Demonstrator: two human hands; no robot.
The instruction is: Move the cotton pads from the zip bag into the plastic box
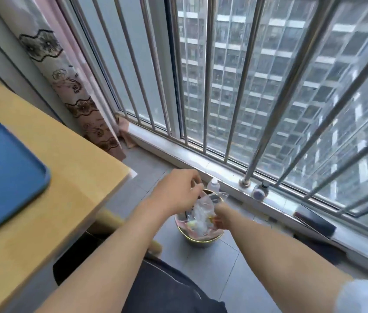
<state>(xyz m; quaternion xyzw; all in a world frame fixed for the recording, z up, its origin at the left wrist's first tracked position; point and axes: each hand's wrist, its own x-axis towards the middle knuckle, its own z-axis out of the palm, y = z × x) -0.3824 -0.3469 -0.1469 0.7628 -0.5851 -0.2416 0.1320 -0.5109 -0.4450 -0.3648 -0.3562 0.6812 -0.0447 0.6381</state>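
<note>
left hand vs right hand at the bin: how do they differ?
The left hand is above the bin rim, back up, fingers curled at the top of the clear bag. The right hand sits lower, down inside the bin's mouth at the bag's side.
The left hand shows fully; the right hand's fingers are mostly hidden, so its grip is unclear.
Both are bare and meet at the bag.
</note>
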